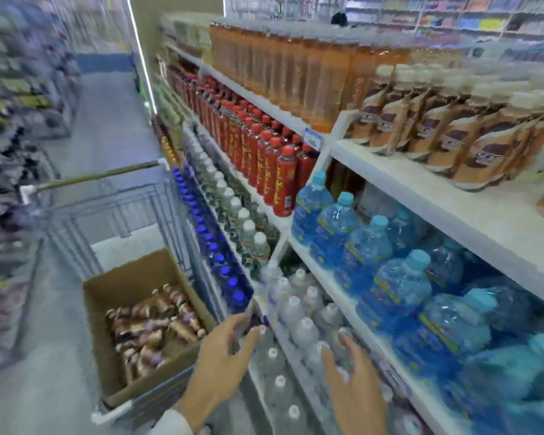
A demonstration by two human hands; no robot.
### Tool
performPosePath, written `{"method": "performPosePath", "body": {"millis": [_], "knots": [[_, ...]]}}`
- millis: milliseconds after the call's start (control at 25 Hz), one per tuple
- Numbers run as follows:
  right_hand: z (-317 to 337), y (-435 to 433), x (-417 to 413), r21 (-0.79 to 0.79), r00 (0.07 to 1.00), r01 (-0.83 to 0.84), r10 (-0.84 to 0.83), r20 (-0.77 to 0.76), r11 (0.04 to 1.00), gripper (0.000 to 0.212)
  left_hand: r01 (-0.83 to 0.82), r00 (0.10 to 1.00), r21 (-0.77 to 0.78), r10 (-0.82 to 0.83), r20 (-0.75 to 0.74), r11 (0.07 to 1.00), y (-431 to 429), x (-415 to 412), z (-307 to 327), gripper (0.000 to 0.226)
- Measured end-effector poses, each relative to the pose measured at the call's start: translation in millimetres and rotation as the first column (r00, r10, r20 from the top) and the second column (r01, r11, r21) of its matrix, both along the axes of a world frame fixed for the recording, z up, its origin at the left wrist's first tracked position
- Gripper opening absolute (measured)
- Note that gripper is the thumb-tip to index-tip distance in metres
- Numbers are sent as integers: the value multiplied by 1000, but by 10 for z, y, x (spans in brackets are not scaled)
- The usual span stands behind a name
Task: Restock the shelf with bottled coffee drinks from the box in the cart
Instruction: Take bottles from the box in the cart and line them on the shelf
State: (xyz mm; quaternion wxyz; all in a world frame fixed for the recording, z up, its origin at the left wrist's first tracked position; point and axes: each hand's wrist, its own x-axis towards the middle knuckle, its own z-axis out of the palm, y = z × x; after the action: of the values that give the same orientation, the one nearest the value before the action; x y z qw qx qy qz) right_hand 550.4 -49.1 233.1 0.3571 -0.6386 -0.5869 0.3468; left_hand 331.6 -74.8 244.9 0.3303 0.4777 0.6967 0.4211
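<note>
Coffee bottles (153, 329) (labels unreadable) lie in the box (129, 277).

An open brown cardboard box (129, 277) sat in the grey wire shopping cart (117, 205), filled with brown-labelled coffee bottles (151, 328) lying jumbled on their sides. The left hand (223, 350) hovered beside the box, fingers loosely spread. The right hand (355, 381) reached over clear white-capped water bottles (296, 315) on a low shelf. Tan-labelled, cream-capped bottles (453, 136) stood upright on the white upper shelf (421, 186).
</note>
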Motion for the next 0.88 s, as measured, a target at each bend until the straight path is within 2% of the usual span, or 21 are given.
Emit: {"method": "performPosePath", "body": {"millis": [80, 120, 240, 280, 320, 400, 440, 520, 640, 720, 880], "knots": [[-189, 32, -374, -213, 984, -175, 173, -29, 961, 52, -88, 995, -84, 92, 38, 993, -175, -438, -271, 26], [-229, 44, -482, -254, 978, -210, 205, -47, 944, 60, -112, 993, -112, 116, 35, 987, -234, -587, -384, 28], [-545, 192, -1050, -313, 957, -273, 289, 2, 909, 105, -210, 976, -212, 216, 5, 954, -395, -1216, -829, 72], [-633, 245, -1233, -344, 952, -265, 300, 53, 901, 108, -248, 966, -244, 257, 6, 938, -420, -1403, -973, 78], [-715, 295, -1412, -361, 948, -248, 302, 101, 899, 102, -277, 955, -283, 296, 26, 918, -427, -1556, -1045, 75], [-861, 382, -1776, -397, 958, -202, 265, 110, 895, 61, -295, 935, -360, 345, 81, 885, -422, -1854, -1133, 46], [-895, 415, -1920, -419, 957, -186, 260, 127, 889, 47, -294, 925, -386, 362, 114, 874, -408, -1981, -1179, 31], [-937, 493, -2184, -471, 955, -172, 264, 137, 865, 40, -291, 915, -424, 380, 140, 858, -340, -2241, -1267, 14], [-980, 647, -2515, -553, 956, -190, 282, 85, 811, 35, -299, 924, -454, 374, 83, 839, -250, -2576, -1467, 15], [-996, 724, -2688, -586, 939, -235, 338, 71, 776, 29, -295, 933, -500, 358, 32, 814, -176, -2752, -1700, 28], [-1201, 883, -2884, -628, 915, -291, 403, 38, 722, 27, -251, 965, -620, 242, -101, 744, 187, -3124, -2218, 35]]}}
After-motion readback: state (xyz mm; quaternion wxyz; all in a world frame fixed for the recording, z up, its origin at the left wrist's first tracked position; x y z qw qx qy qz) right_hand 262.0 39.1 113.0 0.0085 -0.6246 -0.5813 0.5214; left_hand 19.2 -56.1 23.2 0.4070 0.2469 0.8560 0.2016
